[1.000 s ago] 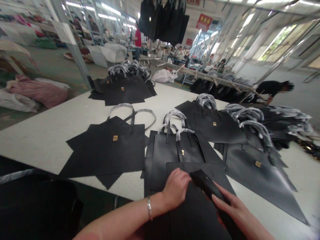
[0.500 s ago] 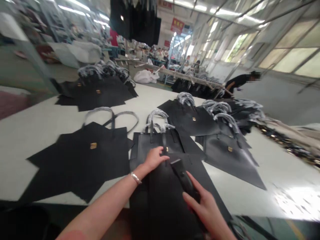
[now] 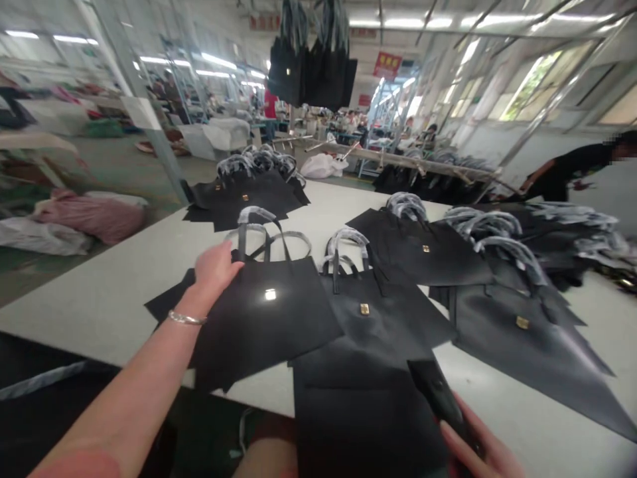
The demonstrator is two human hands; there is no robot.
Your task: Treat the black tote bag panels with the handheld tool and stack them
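Observation:
My left hand (image 3: 216, 269) pinches the upper left corner of a black handbag (image 3: 279, 325) with a gold clasp, on the left pile. Its handle (image 3: 256, 214), wrapped in clear film, stands up. My right hand (image 3: 480, 441), partly cut off at the bottom edge, is closed around a black hand-held tool (image 3: 438, 395) with a wide flat head; its exact kind does not show. Beneath and left of the tool, a black panel (image 3: 368, 418) hangs over the table's front edge. Beyond it lies another black handbag (image 3: 365, 332) with film-wrapped handles.
More black bags (image 3: 423, 255) lie in fanned piles on the pale table (image 3: 104, 292), with others at its back left (image 3: 249, 199). Bags hang overhead (image 3: 313, 73). A person in black (image 3: 572, 169) bends at the far right. A metal post (image 3: 144, 113) stands behind the table's left side.
My left hand has left the middle bag and moved left to the corner of a bag on the left pile. The right hand, still holding the tool, is lower right. The view has shifted left.

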